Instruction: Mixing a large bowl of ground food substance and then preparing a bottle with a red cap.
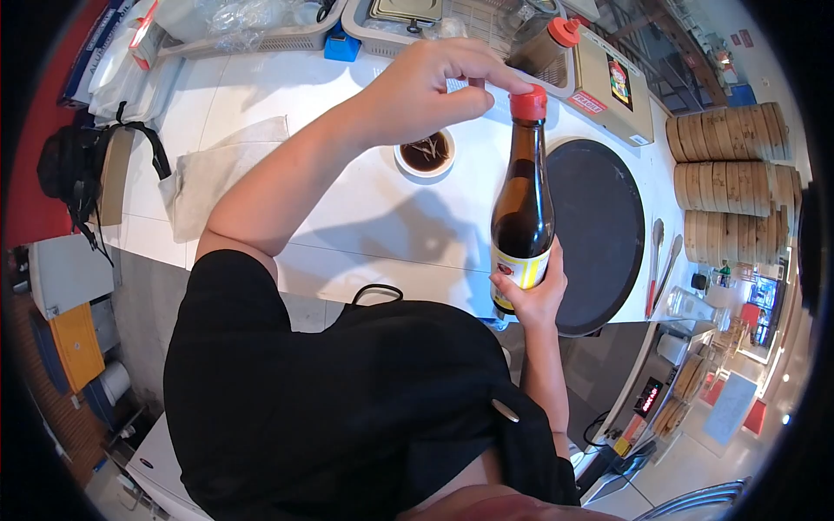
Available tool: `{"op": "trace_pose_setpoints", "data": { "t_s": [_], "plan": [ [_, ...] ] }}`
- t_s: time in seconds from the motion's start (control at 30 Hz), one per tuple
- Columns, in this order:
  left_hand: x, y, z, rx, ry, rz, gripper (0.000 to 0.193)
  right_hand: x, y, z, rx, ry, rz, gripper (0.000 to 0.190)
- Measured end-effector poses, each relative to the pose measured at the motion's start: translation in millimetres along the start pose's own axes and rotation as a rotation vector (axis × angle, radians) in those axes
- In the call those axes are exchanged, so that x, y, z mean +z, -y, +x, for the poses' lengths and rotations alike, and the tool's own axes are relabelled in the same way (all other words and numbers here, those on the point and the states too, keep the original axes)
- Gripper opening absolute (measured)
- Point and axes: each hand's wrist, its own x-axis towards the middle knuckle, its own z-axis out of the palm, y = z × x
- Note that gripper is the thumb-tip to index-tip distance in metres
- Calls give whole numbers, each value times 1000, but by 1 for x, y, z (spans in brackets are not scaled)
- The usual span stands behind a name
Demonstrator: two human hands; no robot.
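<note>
My left hand (449, 88) reaches across from the left, its index fingertip touching the red cap (528, 103) of a brown glass bottle (522, 215). The thumb of that hand is apart from the cap, and its other fingers are partly hidden. Low around the bottle's labelled part, my right hand (537, 286) grips it; the bottle is nearly upright in the picture and holds dark liquid. A small white bowl (402, 167) with dark sauce and thin pale strips sits on the white table (365, 221), left of the bottle.
Right of the bottle lies a black oval tray (596, 234), with tongs (653, 260) beyond it. Stacked bamboo steamers (726, 133) stand at the far right. Plastic baskets (280, 42), a squeeze bottle (544, 47) and a cardboard box (609, 84) line the back; a cloth (215, 176) lies left.
</note>
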Motion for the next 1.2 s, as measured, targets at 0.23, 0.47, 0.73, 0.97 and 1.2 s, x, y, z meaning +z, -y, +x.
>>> {"op": "trace_pose_setpoints", "data": {
  "t_s": [0.23,0.47,0.73,0.97,1.2],
  "plan": [
    [7,-8,0,125,36,-22,42,8,2,-1,-21,-27,75,83],
    [96,10,-44,-261,-3,-423,111,12,2,22,-35,-94,347,88],
    [92,-9,-22,-308,-40,-452,81,-3,48,45,-101,70,203,108],
    [-9,31,80,-115,-428,-258,70,-49,24,13,-109,-96,425,107],
    [-43,144,171,-164,-592,56,72,-60,-25,-40,138,-217,434,94]
  ]
}}
